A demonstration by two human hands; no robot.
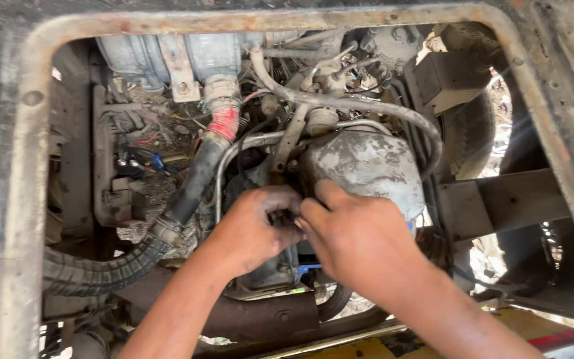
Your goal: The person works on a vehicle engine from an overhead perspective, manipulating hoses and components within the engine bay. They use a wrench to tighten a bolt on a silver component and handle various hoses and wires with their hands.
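Both hands work inside an engine bay viewed from above through a rusted, rounded-corner steel frame opening (pixel 34 133). The left hand (pixel 254 229) and the right hand (pixel 360 239) meet at the centre of the opening, both soiled with grease. The fingers of the two hands close together on a small dark part (pixel 286 218) set against the front lower edge of a dome-shaped metal housing (pixel 367 166). The left grip is curled with its fingertips pinching this part; the right grip is pressed against it from the other side, thumb raised along the housing. The part is almost wholly covered by the fingers: its shape, material and long axis cannot be made out.

The housing is cast metal, grey, mottled with flaking dirt. A ribbed black rubber hose (pixel 101 269) runs from the lower left edge of the opening up to a smooth black hose section (pixel 197 179), which ends at a red-wrapped joint (pixel 224 123) below a pale cylindrical tank (pixel 167 56). A thin bent metal tube (pixel 247 143) loops beside the housing. A grey braided hose (pixel 367 106) arcs across the top towards the right edge. A tyre (pixel 476 133) is partly visible at right, cut off by the frame. A blue item (pixel 308 268) under the hands is mostly hidden.
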